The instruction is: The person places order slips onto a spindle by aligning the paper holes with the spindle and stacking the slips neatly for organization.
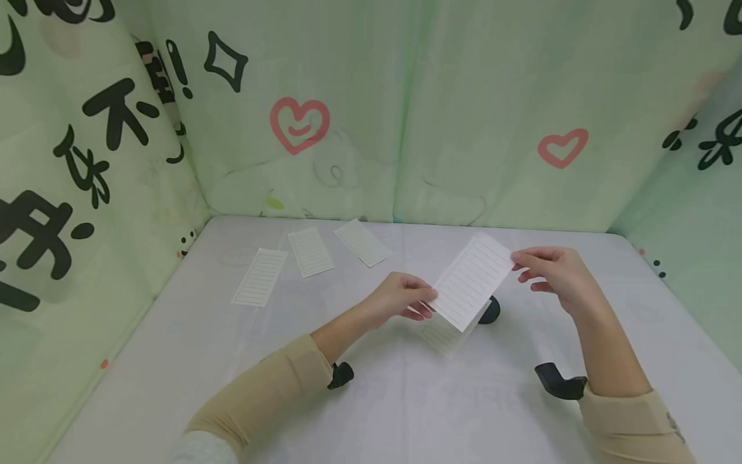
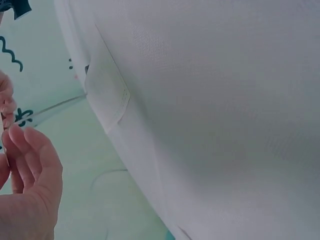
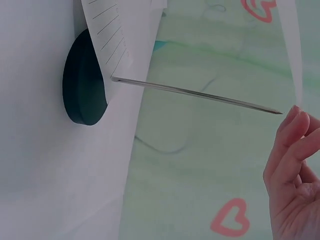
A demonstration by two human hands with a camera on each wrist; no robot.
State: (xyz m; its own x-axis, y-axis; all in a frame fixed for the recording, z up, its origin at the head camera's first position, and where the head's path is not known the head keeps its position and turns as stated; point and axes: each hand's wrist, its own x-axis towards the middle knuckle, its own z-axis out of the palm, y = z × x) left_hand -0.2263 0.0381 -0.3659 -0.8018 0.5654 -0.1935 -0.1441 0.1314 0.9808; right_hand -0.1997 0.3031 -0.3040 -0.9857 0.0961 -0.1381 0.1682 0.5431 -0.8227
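Observation:
My left hand (image 1: 402,296) pinches the lower left edge of a lined paper slip (image 1: 475,280), and my right hand (image 1: 553,270) pinches its upper right corner. The slip is raised above the table over a bill spike, whose round black base (image 1: 491,310) shows partly from under it. In the right wrist view the bare metal spike (image 3: 200,94) points toward the held slip (image 3: 292,45), its tip close to my right fingertips. Another lined slip (image 3: 107,45) is pierced low on the spike, against the base.
Three more lined slips lie at the back left of the white table: one leftmost (image 1: 259,277), one in the middle (image 1: 311,252), one to the right (image 1: 363,243). Light green printed curtains (image 1: 359,129) enclose the table's back and sides.

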